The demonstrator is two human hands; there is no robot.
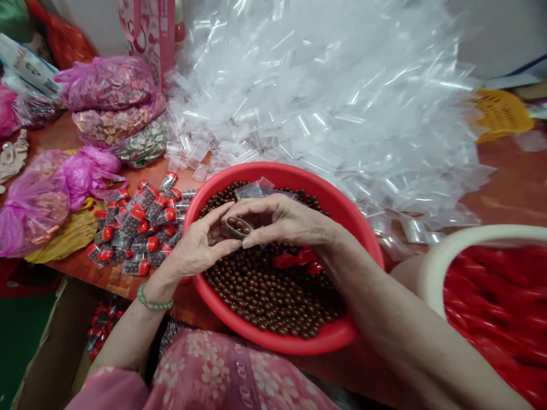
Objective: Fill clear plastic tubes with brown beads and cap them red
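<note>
A red basin (370,250) full of small brown balls (273,296) stands in front of me. Over its left part, both hands grip one clear plastic container (238,228), its oval mouth facing me and brown balls inside. My left hand (203,242), with a green bead bracelet (154,302) on the wrist, holds it from the left. My right hand (282,219) pinches its right edge between thumb and fingers. Clear empty containers (256,188) lie on the balls just behind my hands. Red caps (299,259) rest on the balls beside my right wrist.
Filled red-capped containers (141,222) are heaped left of the basin, below pink bags (111,85). A large pile of clear containers (333,102) rises behind. At the right stand a white tub (431,279) of red caps and a yellow basket (502,114).
</note>
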